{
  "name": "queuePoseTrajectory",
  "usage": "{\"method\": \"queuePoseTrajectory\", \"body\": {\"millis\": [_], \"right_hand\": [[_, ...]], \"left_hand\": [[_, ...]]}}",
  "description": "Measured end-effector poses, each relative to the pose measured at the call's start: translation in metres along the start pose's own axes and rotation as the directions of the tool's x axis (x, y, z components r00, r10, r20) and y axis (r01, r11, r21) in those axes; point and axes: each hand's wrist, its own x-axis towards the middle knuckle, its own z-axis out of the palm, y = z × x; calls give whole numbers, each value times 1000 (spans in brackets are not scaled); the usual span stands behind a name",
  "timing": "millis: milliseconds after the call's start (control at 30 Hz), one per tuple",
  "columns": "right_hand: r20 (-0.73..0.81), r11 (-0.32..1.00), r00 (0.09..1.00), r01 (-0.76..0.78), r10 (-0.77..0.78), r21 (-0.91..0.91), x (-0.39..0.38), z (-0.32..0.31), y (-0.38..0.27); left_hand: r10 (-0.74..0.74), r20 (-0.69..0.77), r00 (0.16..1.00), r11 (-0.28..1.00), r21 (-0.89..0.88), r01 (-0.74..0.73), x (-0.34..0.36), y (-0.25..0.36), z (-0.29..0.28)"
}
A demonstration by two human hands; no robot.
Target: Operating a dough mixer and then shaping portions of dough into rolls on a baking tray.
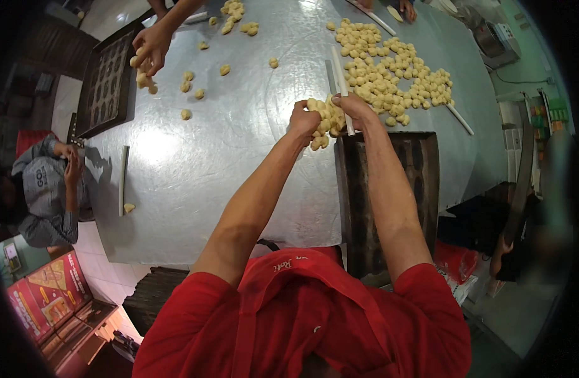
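Note:
Small pale dough balls (327, 118) form a clump between my two hands, above the metal table. My left hand (305, 120) curls around the clump's left side, fingers closed on it. On the other side my right hand (360, 110) grips a slim white rod (341, 72), its thumb crossing over the rod and reaching the dough. The rod points away from me, its near end beside my right wrist. The right fingers' undersides are hidden. Just beyond my right hand spreads a large pile of dough balls (390, 69).
A dark moulded baking tray (433, 183) lies under my right forearm. Another tray (119, 120) stands far left, where a co-worker's hand (154, 47) holds dough balls. Loose rods (123, 183) and scattered dough balls (186, 114) lie on the metal table (239, 170). A person (50, 183) is at left.

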Motion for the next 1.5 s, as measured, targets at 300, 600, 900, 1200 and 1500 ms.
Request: {"method": "queuePoseTrajectory", "body": {"millis": [300,600,900,1200,1500], "right_hand": [[457,906,840,90,-292,414,-68,112,-33],[441,872,805,480,-397,-91,-80,322,-94],[-81,361,769,201,-634,-911,-105,192,5],[31,631,880,363,-473,-685,-66,177,42],[-638,913,684,101,-353,-396,-58,0,-11]], "left_hand": [[233,46,971,902,-383,-198,-99,8,-134],[353,-508,786,935,160,-317,-190,10,-392],[644,-557,524,722,668,-178,-226,-87,-388],[590,-354,726,785,465,-411,-192,-73,-254],[576,-263,774,795,399,-457,-147,-12,-182]]}}
